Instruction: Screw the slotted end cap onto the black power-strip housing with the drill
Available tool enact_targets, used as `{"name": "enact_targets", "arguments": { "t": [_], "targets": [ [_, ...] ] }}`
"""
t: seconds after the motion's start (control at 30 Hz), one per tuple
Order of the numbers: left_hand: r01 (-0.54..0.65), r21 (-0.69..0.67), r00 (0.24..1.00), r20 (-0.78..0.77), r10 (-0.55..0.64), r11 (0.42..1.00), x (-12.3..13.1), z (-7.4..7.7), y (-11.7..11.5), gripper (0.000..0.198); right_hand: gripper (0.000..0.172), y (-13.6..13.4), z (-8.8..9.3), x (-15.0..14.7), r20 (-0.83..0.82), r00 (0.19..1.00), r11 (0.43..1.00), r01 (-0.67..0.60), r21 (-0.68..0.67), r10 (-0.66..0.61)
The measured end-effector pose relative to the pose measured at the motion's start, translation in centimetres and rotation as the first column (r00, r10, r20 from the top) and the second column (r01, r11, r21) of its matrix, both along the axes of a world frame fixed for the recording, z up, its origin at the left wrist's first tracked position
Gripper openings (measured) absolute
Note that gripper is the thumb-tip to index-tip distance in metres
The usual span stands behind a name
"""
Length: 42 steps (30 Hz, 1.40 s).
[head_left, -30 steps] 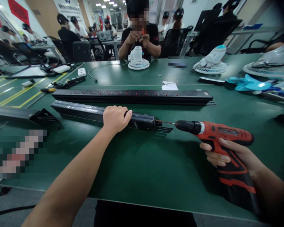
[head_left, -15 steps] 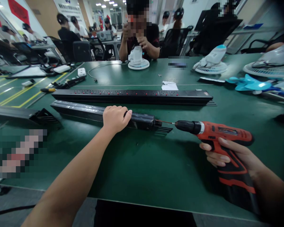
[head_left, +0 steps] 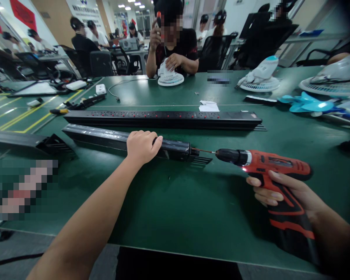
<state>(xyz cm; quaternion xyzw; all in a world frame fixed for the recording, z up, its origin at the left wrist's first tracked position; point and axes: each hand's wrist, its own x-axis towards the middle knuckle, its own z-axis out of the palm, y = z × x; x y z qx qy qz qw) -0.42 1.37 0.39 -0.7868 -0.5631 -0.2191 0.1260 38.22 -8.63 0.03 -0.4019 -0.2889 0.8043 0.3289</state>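
My left hand (head_left: 142,146) is wrapped over a long black housing (head_left: 105,136), pressing it against the green table. In my right hand (head_left: 282,190) is a red and black cordless drill (head_left: 280,161), gripped by its handle with the index finger at the trigger. A long thin bit (head_left: 204,151) reaches from the chuck to the right end of the housing, where black prongs (head_left: 201,160) stick out. Whether the tip sits on a screw is too small to tell. Behind lies a long black power strip (head_left: 163,118) with red dots along its top.
Another black housing (head_left: 14,140) lies at the left. Across the table (head_left: 175,217) a person (head_left: 175,46) works on a white fan (head_left: 170,77). More fan parts (head_left: 259,77) and blue fan blades (head_left: 306,103) lie at the right. A screwdriver (head_left: 58,111) is beside the power strip.
A light under the drill's chuck has come on. My hands and the housing stay in place. The person opposite has raised one hand with a red-ended tool and lowered the other onto the fan.
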Motion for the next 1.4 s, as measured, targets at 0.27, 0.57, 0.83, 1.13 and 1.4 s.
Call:
{"name": "enact_targets", "arguments": {
  "t": [0.27, 0.57, 0.83, 1.13, 1.4],
  "targets": [
    [-0.003, 0.012, 1.000, -0.013, 0.003, 1.000, -0.04, -0.09, 0.05, 0.051, 0.030, 0.08, -0.07, 0.20, -0.003, 1.000, 0.999, -0.030, -0.011, 0.030],
    [0.003, 0.014, 1.000, -0.014, -0.003, 1.000, -0.10, -0.15, 0.08, 0.052, 0.029, 0.00, -0.02, 0.23, 0.016, 0.999, 0.999, -0.032, -0.010, 0.032],
    [0.000, 0.001, 1.000, -0.002, 0.000, 1.000, -0.08, -0.11, 0.03, 0.051, 0.027, 0.09, 0.10, -0.02, 0.031, 0.999, 1.000, -0.013, 0.001, 0.013],
    [0.004, -0.009, 1.000, -0.001, -0.004, 1.000, -0.08, -0.03, 0.02, 0.052, 0.027, 0.06, 0.06, 0.07, 0.012, 1.000, 1.000, -0.014, -0.009, 0.015],
    [-0.002, -0.003, 1.000, -0.006, 0.002, 1.000, -0.05, -0.04, 0.03, 0.051, 0.028, 0.11, 0.02, 0.10, 0.034, 0.999, 1.000, -0.024, -0.014, 0.025]
  ]
}}
